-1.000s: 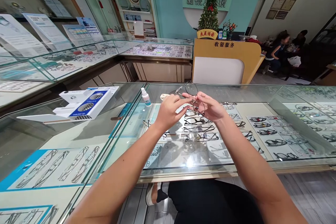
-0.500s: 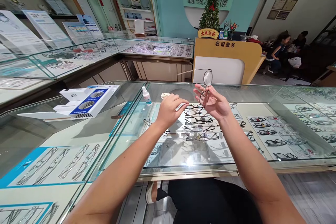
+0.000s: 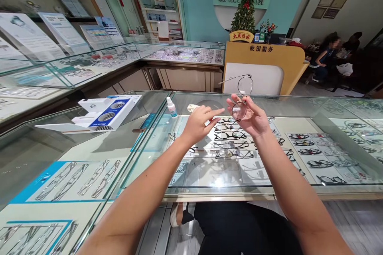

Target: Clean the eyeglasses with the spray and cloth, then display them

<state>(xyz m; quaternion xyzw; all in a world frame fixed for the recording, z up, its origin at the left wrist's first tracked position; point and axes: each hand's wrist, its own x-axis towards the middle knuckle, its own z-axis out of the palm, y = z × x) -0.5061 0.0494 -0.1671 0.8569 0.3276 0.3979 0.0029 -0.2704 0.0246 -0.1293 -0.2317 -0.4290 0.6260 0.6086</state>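
Note:
A pair of thin-rimmed round eyeglasses (image 3: 245, 86) is raised above the glass counter, one lens over the other, with a temple arm sticking out to the left. My right hand (image 3: 254, 117) is closed on the frame near its bridge. Just left of the lower lens is my left hand (image 3: 200, 121), index finger stretched toward the glasses and thumb apart below it. Nothing shows between those fingers. A crumpled cream cloth (image 3: 192, 107) lies on the glass behind my left hand. Beside it a small white spray bottle (image 3: 171, 107) stands upright.
Rows of eyeglass frames (image 3: 230, 135) lie inside the glass display counter (image 3: 209, 192) under my hands. An open white and blue box (image 3: 112, 113) rests on the glass at left. Beyond are more showcases and a yellow cashier desk (image 3: 295, 61). People sit at the far right.
My left hand no longer shows the small white item between its fingers; its index finger has straightened out. The view has shifted slightly, and my right hand still holds the eyeglasses.

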